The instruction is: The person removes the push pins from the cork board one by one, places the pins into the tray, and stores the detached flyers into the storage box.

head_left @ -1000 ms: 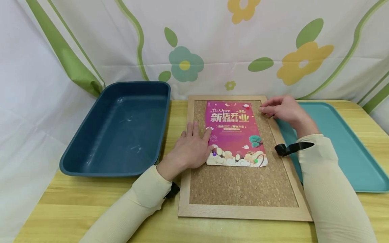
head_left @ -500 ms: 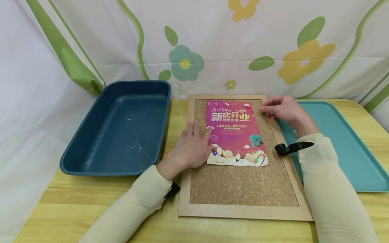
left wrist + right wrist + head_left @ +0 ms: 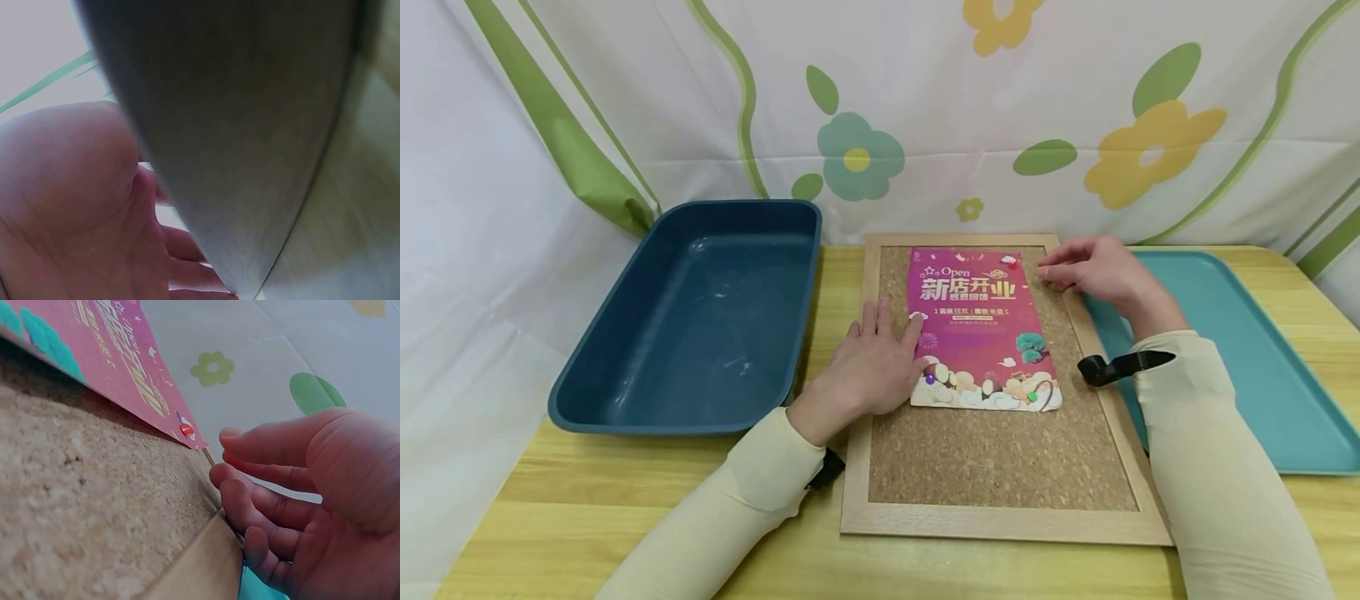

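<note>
- Wood-framed rectangular cork board [image 3: 1000,467]: lies flat mid-table, long axis running from near edge to far edge.
- Pink rectangular paper poster [image 3: 979,329]: on the board's far half, long axis likewise, headline toward the far edge.
- Left hand [image 3: 872,367]: fingers straight, flat on the poster's left edge.
- Right hand [image 3: 1093,267]: fingers loosely curled, empty, beside the red round pushpin [image 3: 186,429] at the poster's far right corner.

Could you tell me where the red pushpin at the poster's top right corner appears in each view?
Head: red pushpin upper centre, left of the right hand.
Left wrist: not in it.
Right wrist: red pushpin at centre, on the poster corner.
Shared landmark: the right hand's fingertips beside the pin.
</note>
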A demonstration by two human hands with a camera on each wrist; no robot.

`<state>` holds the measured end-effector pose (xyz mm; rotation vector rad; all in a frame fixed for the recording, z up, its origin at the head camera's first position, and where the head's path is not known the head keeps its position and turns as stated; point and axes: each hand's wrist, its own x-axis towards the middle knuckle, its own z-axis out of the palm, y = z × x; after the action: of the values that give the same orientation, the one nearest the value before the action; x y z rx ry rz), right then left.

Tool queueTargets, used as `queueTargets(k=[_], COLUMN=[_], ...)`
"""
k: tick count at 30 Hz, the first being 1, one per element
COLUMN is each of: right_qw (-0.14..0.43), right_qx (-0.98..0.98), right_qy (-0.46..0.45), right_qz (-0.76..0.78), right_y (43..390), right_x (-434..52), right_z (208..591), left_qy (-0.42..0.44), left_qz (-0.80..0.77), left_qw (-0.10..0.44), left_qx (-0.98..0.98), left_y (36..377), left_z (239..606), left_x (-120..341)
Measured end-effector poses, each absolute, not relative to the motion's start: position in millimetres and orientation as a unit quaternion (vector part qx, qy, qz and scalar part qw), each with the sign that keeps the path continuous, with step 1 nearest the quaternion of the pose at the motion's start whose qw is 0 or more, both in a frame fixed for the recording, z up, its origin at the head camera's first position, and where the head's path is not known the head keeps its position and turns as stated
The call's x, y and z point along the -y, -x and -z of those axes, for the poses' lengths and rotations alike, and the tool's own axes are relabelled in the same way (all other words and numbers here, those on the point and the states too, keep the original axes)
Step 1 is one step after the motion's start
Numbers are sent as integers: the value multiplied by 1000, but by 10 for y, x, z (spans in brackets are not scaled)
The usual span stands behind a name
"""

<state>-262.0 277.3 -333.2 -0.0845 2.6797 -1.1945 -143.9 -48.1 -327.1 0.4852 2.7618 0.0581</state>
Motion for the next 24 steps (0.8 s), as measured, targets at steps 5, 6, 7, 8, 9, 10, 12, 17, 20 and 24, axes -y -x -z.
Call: queueTargets(k=[5, 6, 7, 8, 9, 10, 12, 17, 20, 24], right_qw=[114, 115, 116, 116, 117, 116, 116, 117, 117, 118], right_qx=[-907, -908, -908, -909, -909, -909, -909, -909, -909, -911], right_qy=[35, 36, 37, 38, 38, 38, 38, 39, 40, 41], right_qz=[404, 402, 401, 399, 399, 399, 399, 399, 397, 394], right_y=[2622, 2619, 2615, 2613, 2610, 2607, 2603, 2594, 2589, 2588], right_x=[-2762, -2761, -2760, -2762, -2763, -2761, -2761, -2759, -2747, -2736], right_z=[3324, 3321, 3319, 3316, 3316, 3316, 3316, 3313, 3306, 3296], left_qy=[-171, -171, -171, -171, -171, -171, -171, -173, -175, -176], left_qz=[-24, -25, -25, -25, -26, -26, -25, -24, -23, -21], left_qw=[164, 164, 163, 163, 164, 164, 165, 166, 163, 159], left_qx=[-971, -971, -971, -971, -971, -971, -971, -971, -971, -971], left_y=[1435, 1434, 1435, 1435, 1436, 1437, 1439, 1438, 1436, 1437], left_z=[3262, 3262, 3263, 3263, 3265, 3268, 3271, 3275, 3275, 3273], left_x=[483, 483, 482, 482, 481, 481, 480, 483, 484, 486])
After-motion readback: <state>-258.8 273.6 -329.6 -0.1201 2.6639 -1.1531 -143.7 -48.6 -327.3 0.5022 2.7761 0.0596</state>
